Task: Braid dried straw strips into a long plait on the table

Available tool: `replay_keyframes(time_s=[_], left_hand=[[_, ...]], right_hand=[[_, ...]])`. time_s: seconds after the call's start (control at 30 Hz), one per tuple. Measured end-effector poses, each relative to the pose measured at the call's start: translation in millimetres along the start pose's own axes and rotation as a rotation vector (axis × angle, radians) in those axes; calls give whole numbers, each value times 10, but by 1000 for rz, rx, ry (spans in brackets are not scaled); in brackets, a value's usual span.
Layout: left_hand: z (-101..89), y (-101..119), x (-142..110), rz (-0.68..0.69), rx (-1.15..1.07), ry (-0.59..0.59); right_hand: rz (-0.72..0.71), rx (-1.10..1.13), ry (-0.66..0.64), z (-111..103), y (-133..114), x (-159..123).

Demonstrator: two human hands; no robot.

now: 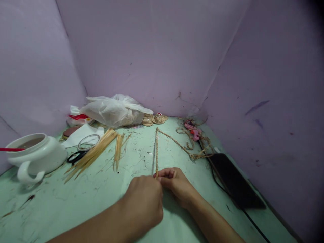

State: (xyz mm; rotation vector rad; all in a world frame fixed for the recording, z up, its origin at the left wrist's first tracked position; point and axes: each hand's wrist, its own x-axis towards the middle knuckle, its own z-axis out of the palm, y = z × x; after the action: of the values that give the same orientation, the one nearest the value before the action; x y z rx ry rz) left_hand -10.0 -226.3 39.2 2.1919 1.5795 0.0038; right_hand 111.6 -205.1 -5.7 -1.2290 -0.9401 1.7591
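A thin braided straw cord [157,152] runs from a point on the tabletop straight back toward me, and its near end is between my hands. My right hand [177,184] pinches that end with thumb and fingers. Close against it, my left hand [145,200] is closed, knuckles up, at the same end; its fingertips are hidden behind the hand. From the far bend, more of the cord slants right to a loose tangle of cord [197,155].
Left are a white pot [40,157], black scissors [76,157], a tape ring [88,142] and straw strips [95,152]. Behind lie a plastic bag [115,113] and woven straw pieces [158,118]. Right are a pink glue gun [194,132] and a black tablet-like slab [235,179] beside a cable.
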Motion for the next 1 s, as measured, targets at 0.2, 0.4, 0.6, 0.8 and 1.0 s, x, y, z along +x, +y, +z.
replay_keyframes(time_s=[0.2, 0.4, 0.6, 0.8, 1.0], left_hand=[[-97, -248, 299, -242, -741, -30], [108, -302, 395, -150, -1063, -339], [105, -322, 404, -141, -820, -222], [144, -313, 424, -138, -704, -90], [172, -302, 429, -140, -818, -233]], right_hand=[[-5, -34, -75, -45, -10, -2], [-66, -166, -147, -96, 1, 31], [-123, -570, -8, -150, 4, 87], [-312, -933, 54, -126, 1, 24], [-320, -1103, 155, -93, -52, -95]])
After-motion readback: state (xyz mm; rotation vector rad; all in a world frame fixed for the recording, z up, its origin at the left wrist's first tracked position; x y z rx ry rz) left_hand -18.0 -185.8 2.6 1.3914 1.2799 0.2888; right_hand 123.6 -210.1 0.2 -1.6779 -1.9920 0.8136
